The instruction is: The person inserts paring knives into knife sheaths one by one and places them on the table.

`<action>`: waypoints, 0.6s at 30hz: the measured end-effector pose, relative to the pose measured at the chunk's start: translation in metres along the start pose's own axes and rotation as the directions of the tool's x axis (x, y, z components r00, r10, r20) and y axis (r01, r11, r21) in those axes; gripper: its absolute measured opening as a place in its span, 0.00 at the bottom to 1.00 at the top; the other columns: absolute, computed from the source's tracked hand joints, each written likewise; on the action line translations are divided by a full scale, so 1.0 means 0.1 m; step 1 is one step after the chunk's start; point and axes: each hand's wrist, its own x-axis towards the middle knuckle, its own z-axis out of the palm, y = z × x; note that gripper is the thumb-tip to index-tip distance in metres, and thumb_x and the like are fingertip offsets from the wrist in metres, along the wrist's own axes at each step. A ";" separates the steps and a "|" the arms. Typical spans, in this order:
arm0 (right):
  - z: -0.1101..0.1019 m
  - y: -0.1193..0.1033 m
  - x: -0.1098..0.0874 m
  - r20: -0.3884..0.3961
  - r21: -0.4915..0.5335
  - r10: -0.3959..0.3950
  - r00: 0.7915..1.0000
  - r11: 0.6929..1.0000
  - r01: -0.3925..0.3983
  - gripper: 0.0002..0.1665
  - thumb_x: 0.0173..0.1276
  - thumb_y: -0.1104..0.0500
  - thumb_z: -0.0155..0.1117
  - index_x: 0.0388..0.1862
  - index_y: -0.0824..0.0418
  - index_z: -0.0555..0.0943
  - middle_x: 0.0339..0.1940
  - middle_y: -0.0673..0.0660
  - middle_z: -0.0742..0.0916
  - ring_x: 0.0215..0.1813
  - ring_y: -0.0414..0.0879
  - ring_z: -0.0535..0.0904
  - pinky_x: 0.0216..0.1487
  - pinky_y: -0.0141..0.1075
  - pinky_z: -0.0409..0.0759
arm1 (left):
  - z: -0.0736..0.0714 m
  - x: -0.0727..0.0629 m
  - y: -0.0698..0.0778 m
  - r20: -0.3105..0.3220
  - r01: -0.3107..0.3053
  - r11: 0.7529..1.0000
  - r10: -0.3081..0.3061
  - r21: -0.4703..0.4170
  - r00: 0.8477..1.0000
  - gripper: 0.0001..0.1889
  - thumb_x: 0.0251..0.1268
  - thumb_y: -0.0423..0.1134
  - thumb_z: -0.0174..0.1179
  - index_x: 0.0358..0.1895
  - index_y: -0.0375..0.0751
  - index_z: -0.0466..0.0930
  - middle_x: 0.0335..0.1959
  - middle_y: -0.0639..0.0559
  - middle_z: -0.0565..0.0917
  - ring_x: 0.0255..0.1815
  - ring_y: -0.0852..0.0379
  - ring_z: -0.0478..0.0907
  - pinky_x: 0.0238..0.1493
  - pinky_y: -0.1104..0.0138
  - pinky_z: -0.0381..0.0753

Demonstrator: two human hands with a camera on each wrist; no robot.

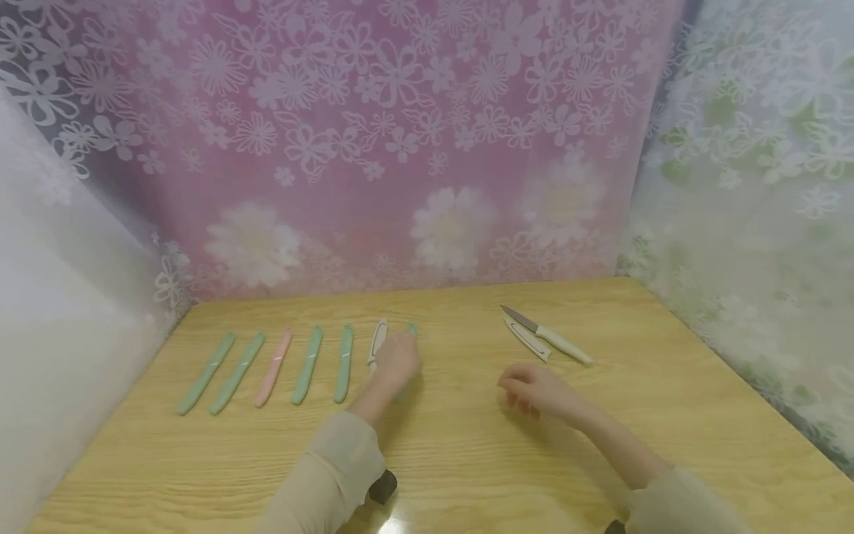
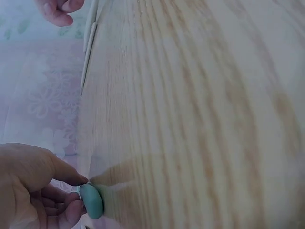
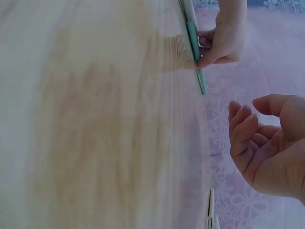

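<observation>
My left hand [image 1: 398,360] pinches a green sheathed knife [image 3: 193,40] between thumb and fingers, at the right end of a row on the table. Its rounded green handle end [image 2: 93,202] shows below the fingers in the left wrist view. Just left of this hand lies a white-sheathed knife [image 1: 378,337], its lower part hidden by the hand. My right hand [image 1: 543,391] hovers over the table with fingers loosely bent, holding nothing. Beyond it lies an unsheathed knife with a pale handle [image 1: 563,345] and dark blade, beside its white sheath [image 1: 528,341].
Further left in the row lie several green sheathed knives [image 1: 310,365] and one pink sheathed knife [image 1: 274,368], side by side. The wooden table [image 1: 460,460] is enclosed by a pink flowered cloth [image 1: 454,148] behind and pale cloths at both sides.
</observation>
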 end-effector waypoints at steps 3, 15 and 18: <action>-0.05 0.01 -0.04 -0.022 0.013 0.015 1.000 1.000 -0.015 0.20 0.73 0.53 0.49 0.47 0.70 0.75 0.28 0.57 0.80 0.23 0.43 0.73 0.20 0.31 0.75 | 0.01 0.01 0.01 0.001 0.002 0.997 -0.002 0.082 1.000 0.07 0.58 0.28 0.56 0.22 0.36 0.74 0.14 0.50 0.71 0.13 0.59 0.67 0.12 0.73 0.66; -0.53 0.11 -0.07 -0.391 -0.224 -0.060 0.919 0.974 -0.032 0.18 0.71 0.58 0.53 0.47 0.73 0.75 0.37 0.66 0.83 0.35 0.54 0.78 0.31 0.39 0.81 | 0.14 0.11 0.48 -0.020 -0.375 0.879 0.398 0.294 0.917 0.07 0.62 0.36 0.52 0.28 0.43 0.77 0.21 0.54 0.74 0.22 0.58 0.72 0.26 0.68 0.75; -0.63 0.14 -0.07 -0.394 -0.348 -0.102 0.913 0.937 -0.045 0.16 0.70 0.61 0.53 0.47 0.75 0.75 0.41 0.69 0.82 0.42 0.61 0.79 0.39 0.48 0.81 | 0.23 0.15 0.66 0.071 -0.462 0.837 0.463 0.293 0.883 0.12 0.67 0.42 0.50 0.45 0.39 0.77 0.39 0.50 0.78 0.42 0.54 0.76 0.45 0.65 0.78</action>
